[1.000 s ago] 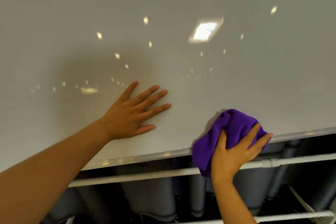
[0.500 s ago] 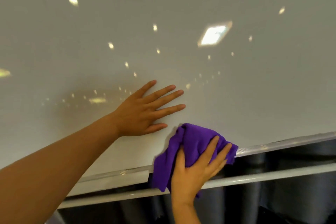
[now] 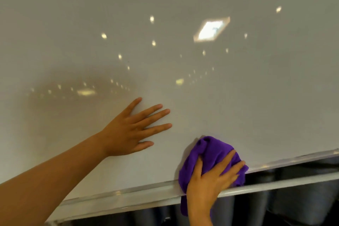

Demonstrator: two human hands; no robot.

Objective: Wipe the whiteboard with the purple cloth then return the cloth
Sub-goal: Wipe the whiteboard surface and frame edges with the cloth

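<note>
Pressed purple cloth (image 3: 211, 154) against whiteboard (image 3: 183, 5) lower edge with right hand (image 3: 211, 180), left hand (image 3: 128, 130) spread flat, empty, alongside

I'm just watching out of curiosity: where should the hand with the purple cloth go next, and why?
Probably a sweep sideways along the bottom strip of the whiteboard. The right hand presses the purple cloth flat against the lower edge, part of it hanging over the frame, while the left hand lies spread on the board. No marks show, so direction is a guess.
</note>
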